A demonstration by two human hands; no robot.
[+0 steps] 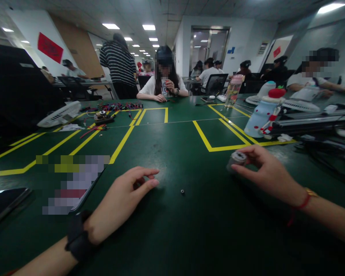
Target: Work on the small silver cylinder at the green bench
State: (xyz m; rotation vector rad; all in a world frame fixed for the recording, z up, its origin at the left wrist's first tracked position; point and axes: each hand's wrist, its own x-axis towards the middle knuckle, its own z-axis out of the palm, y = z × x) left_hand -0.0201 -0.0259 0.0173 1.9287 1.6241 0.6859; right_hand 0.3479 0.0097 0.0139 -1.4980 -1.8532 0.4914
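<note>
My right hand (264, 172) holds a small grey cylindrical part (237, 159) by its sides, just above the green table (189, 230). My left hand (126, 197) rests on the table with its fingers curled into a pinch; what they hold, if anything, is hidden. A tiny dark ring-shaped piece (182, 191) lies on the table between the two hands, closer to the left fingertips. A black band sits on my left wrist and a red cord on my right wrist.
Yellow tape lines (215, 147) mark boxes on the table. A white and blue bottle (261, 115) and a rail stand at right, a white fan (60, 114) and loose parts (103, 117) at left. A tablet (5, 203) lies near left. People sit across the table.
</note>
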